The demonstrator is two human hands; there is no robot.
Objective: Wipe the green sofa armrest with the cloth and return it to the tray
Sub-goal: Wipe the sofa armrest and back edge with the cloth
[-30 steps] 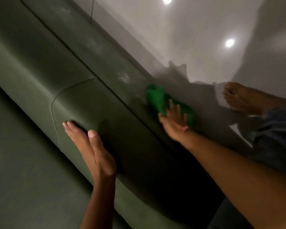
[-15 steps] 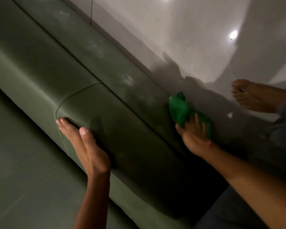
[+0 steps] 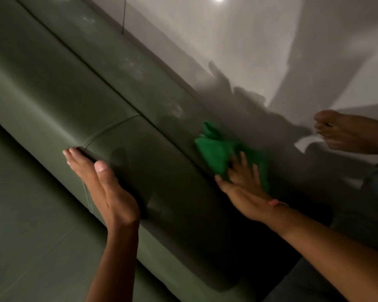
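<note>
The dark green sofa armrest [image 3: 79, 90] runs diagonally from the upper left to the lower middle. A bright green cloth [image 3: 214, 149] lies crumpled on its outer side. My right hand [image 3: 244, 184] presses flat on the cloth, fingers spread over it. My left hand [image 3: 103, 184] rests flat against the rounded inner edge of the armrest near a seam, holding nothing. No tray is in view.
A glossy pale floor [image 3: 260, 51] lies beyond the armrest, with light reflections and my shadow on it. A bare foot [image 3: 345, 131] stands on the floor at the right. The green seat surface [image 3: 20, 225] fills the lower left.
My right hand slid the cloth down the armrest to the right, then back up to the left. My left hand stayed on the armrest edge.
</note>
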